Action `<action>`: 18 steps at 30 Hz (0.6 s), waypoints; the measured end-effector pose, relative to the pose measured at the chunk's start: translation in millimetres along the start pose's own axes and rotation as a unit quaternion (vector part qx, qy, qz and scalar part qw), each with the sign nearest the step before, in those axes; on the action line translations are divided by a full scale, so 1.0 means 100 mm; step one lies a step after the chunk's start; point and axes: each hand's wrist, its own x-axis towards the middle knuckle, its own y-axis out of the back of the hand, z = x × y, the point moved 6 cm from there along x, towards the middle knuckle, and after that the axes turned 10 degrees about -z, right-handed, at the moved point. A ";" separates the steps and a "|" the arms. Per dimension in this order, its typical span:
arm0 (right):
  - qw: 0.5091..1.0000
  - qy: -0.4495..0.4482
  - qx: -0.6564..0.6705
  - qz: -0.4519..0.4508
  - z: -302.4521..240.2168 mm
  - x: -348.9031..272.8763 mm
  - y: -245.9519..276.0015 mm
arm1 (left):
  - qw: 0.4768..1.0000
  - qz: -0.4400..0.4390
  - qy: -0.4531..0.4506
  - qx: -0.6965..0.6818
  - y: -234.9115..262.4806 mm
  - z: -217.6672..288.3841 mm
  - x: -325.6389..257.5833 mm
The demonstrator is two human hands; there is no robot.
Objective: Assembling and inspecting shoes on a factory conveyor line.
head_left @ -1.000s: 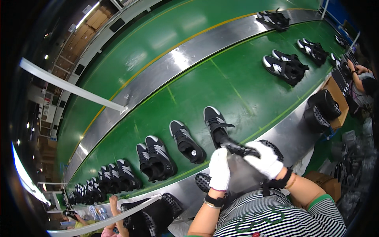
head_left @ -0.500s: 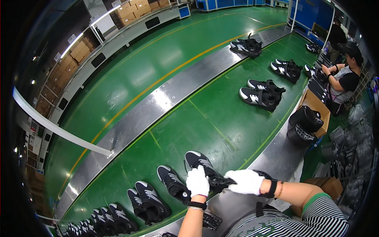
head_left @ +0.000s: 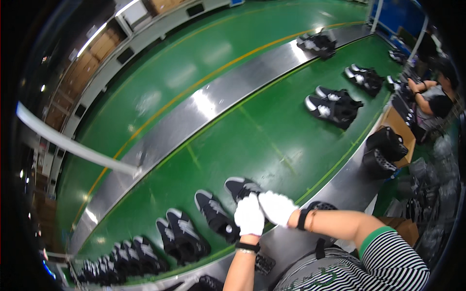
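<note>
Shoe (head_left: 240,187) rests on the green surface (head_left: 252,145), its handling apparently unfinished, with left hand (head_left: 250,216) and right hand (head_left: 277,208) together over its rear, finger closure and grip indeterminable, another shoe (head_left: 212,211) standing just beside.

Seen from above, slightly blurred: a single low sports shoe (head_left: 238,187), black to dark grey, with a paler grey toe cap and light grey markings along the visible part of the upper. Set down on the green worktop (head_left: 218,157), near its close edge, toe pointing away and to the left, upper facing upward. Covered toward the heel by the white-gloved left hand (head_left: 249,216) and right hand (head_left: 277,209), close together; hidden there as to strap, opening and heel. Placed just right of a similar shoe (head_left: 213,212).
</note>
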 end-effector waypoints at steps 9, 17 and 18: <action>0.996 0.050 -0.008 -0.070 0.49 0.45 -0.20 | 1.000 -0.005 0.009 0.025 -0.19 0.20 -0.15; 0.977 0.130 0.132 -0.106 0.50 0.38 -0.18 | 0.994 -0.009 0.085 -0.062 -0.23 0.08 -0.37; 0.922 0.034 0.341 -0.178 0.57 0.27 -0.06 | 0.992 0.018 0.097 -0.085 -0.19 0.04 -0.43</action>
